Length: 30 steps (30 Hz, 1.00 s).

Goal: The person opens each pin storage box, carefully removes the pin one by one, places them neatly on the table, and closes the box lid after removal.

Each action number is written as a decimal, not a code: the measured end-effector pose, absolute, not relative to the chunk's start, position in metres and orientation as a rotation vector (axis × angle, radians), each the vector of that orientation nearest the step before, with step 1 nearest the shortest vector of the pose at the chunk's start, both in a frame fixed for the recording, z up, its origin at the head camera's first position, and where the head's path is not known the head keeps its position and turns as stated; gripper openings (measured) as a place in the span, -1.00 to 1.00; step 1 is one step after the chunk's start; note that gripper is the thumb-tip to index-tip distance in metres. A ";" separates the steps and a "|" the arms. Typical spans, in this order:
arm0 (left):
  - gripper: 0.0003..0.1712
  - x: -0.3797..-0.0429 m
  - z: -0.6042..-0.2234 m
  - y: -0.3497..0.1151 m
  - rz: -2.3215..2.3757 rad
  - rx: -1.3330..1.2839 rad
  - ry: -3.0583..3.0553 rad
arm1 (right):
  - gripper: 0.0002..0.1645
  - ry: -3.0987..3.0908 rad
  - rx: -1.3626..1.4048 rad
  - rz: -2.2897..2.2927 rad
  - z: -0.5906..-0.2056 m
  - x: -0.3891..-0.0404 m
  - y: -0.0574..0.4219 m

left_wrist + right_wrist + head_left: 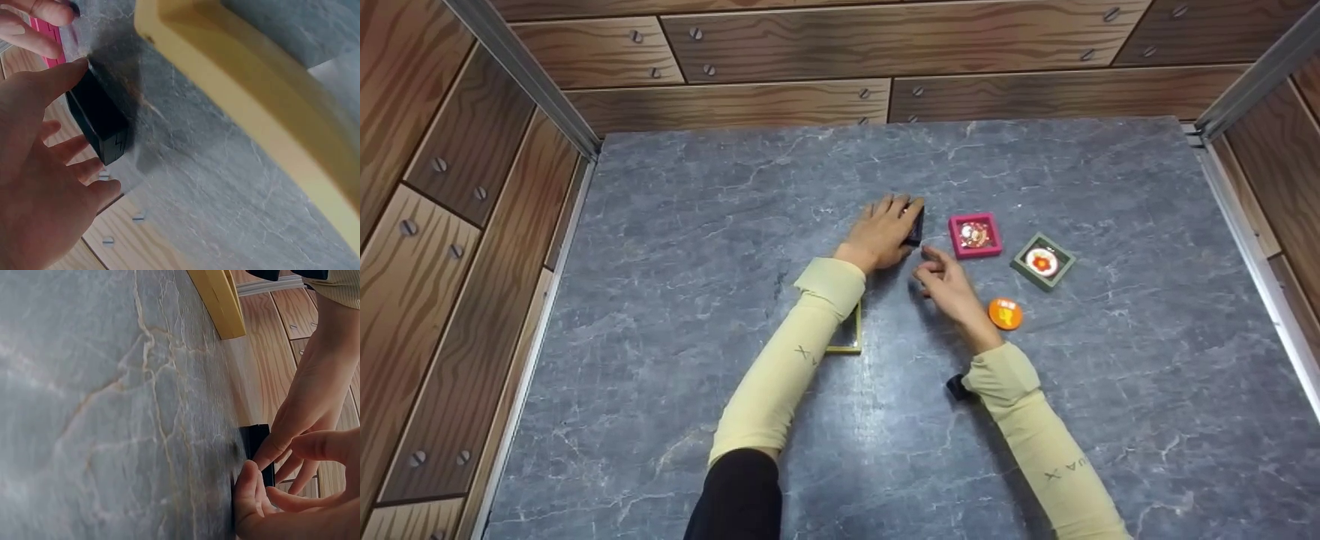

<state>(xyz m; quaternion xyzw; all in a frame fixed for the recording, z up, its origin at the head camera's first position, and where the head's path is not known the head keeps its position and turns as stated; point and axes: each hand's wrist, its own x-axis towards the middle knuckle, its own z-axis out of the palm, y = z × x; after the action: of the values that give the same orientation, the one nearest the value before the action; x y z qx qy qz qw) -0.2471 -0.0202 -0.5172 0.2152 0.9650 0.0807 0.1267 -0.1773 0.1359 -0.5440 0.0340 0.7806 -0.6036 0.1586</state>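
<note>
Two hands: your left hand (pixel 880 234) and right hand (pixel 950 288) meet at one small black box (pixel 915 226) near the middle of the grey marble tabletop (pixel 697 225).
Black box: it stands on edge on the tabletop, at about 9 o'clock of the pink box (pixel 975 235) and just beside it.
Left grip: the thumb (pixel 67 79) presses the box's near face and the fingers (pixel 84 169) spread loosely behind it; a light hold on the box, not a clamp.
Right grip: narrow, the fingertips drawn together at the box's lower edge; the wrist view shows the thumb (pixel 247 486) against the box, though how firmly it pinches cannot be told.
Step in hand, as judged: steadying and parting or turning the black box between both hands.
Doing it well: keep your left thumb flat on the broad face so the box does not tip; work your right fingertips along the edge rather than the corner.
Clearance: mind the pink box at 3 o'clock of your hands.
Surroundings: green box (pixel 1042 261) and orange disc (pixel 1005 313) lie toward 3 and 4 o'clock; a yellow frame (pixel 851 334) lies under your left forearm.
</note>
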 end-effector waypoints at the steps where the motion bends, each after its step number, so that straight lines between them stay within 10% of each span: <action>1: -0.09 -0.247 -0.518 -0.020 0.220 0.630 2.809 | -0.26 2.232 0.094 -1.726 -0.544 -0.177 0.136; 30: -0.01 -0.213 -0.505 -0.025 0.305 0.878 2.871 | -0.36 2.264 0.017 -1.709 -0.543 -0.171 0.141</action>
<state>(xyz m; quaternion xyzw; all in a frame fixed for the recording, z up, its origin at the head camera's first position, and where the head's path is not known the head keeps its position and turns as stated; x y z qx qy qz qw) -0.2134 -0.0255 -0.5054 0.2905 0.9495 0.1008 0.0619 -0.1705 0.1407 -0.5430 0.0058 0.7888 -0.5955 0.1521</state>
